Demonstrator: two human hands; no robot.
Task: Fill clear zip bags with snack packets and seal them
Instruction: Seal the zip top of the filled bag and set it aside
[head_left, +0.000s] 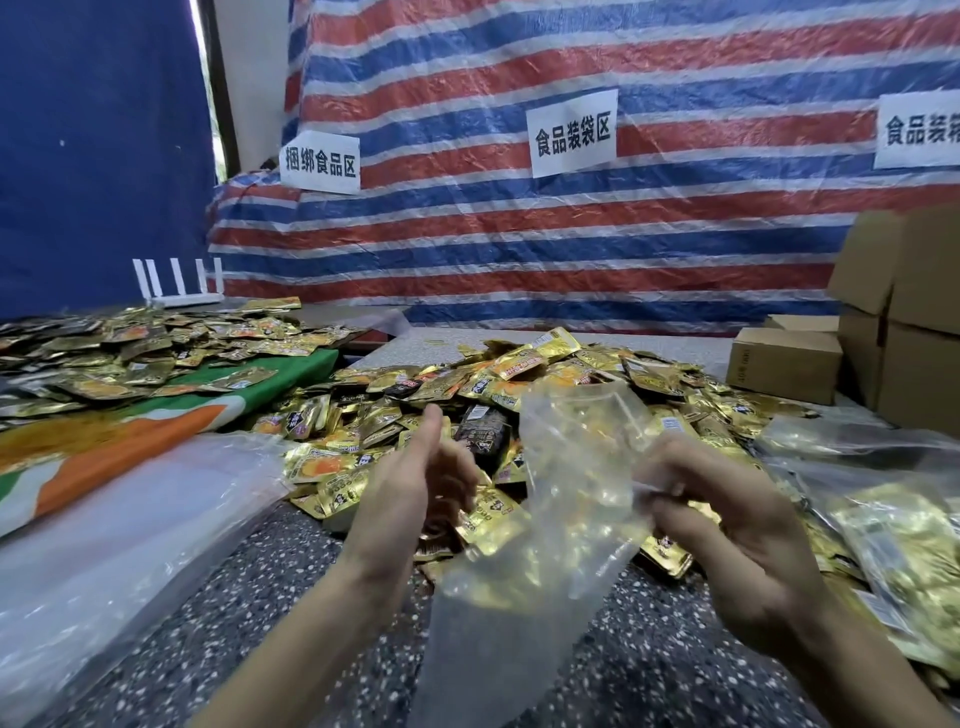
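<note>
While the right hand (727, 525) pinches one edge of an empty-looking clear zip bag (561, 525) between thumb and curled fingers, the left hand (415, 488) sits just beside the bag's other edge, thumb up and fingers loosely curved, blurred, with nothing visibly in its grasp; the bag hangs slack and tilted over the speckled table (649, 665), in front of a heap of gold snack packets (467, 395) that shows through its film; a second spread of packets (156, 353) lies at the left on a green and orange cloth (104, 452); a stack of clear plastic bags (130, 530) lies near the left forearm; filled bags (904, 551) lie at the right, below brown cardboard boxes (784, 364); a striped tarpaulin (519, 234) with paper signs hangs behind.
</note>
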